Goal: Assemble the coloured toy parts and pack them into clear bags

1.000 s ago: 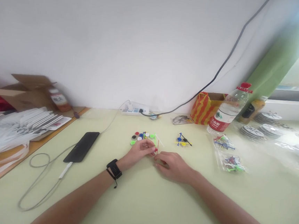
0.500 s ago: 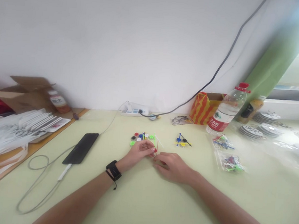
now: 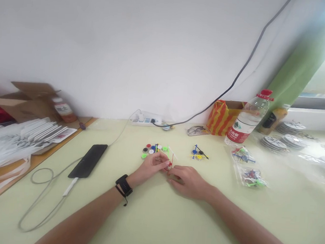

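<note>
The left hand [image 3: 150, 165], right hand [image 3: 188, 180] and both forearms [image 3: 242, 214] are bare. The left wrist [image 3: 131, 179] wears a black, squarish watch [image 3: 125, 183], with a thin dark cord [image 3: 125, 203] beside it, one end dangling.

The left hand [image 3: 154, 165] pinches a red piece [image 3: 170, 163]; from it, the right hand [image 3: 187, 180] lies close at four o'clock, discs [image 3: 151, 151] at ten, a phone [image 3: 88, 161] at nine, and bagged parts [image 3: 252, 176] at three.

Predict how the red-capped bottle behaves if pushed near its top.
The red-capped bottle would likely tip rather than slide, being tall for its width. Its rounded body suggests it could roll once down. The clear, plastic-looking wall would probably flex when squeezed.
</note>
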### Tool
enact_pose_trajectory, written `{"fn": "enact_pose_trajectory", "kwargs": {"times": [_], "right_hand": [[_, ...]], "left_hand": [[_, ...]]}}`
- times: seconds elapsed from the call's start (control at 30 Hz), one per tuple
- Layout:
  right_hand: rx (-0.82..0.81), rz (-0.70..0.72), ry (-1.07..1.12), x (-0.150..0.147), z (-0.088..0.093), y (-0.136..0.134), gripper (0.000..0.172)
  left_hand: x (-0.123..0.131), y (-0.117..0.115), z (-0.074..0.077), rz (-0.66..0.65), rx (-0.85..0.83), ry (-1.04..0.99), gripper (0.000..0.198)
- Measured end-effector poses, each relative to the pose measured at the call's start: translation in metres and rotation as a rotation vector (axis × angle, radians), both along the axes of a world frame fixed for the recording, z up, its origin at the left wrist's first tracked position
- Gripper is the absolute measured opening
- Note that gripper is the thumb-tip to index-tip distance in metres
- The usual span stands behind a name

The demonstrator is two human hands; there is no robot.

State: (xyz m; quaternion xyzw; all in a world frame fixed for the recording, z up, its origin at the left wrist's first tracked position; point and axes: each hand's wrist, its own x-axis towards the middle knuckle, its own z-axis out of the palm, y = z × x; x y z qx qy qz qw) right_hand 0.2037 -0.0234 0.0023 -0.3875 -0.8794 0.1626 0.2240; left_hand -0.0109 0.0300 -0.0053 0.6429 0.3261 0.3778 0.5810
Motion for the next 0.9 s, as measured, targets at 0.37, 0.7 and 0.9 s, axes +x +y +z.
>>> {"fn": "enact_pose_trajectory", "kwargs": {"times": [0.37,0.7,0.9], "right_hand": [[0.014,-0.004,-0.020,0.0003,-0.0010,-0.0001,0.008],[0.014,-0.005,-0.024,0.0000,-0.0011,0.0000,0.009],[0.020,-0.002,-0.019,0.0001,-0.0019,0.0007,0.007]], "left_hand": [[-0.0013,0.0023,-0.0031,0.019,-0.007,0.007,0.025],[-0.0009,0.0019,-0.0031,0.038,-0.020,-0.002,0.029],[-0.0009,0.0016,-0.0020,0.029,-0.022,0.008,0.028]]}}
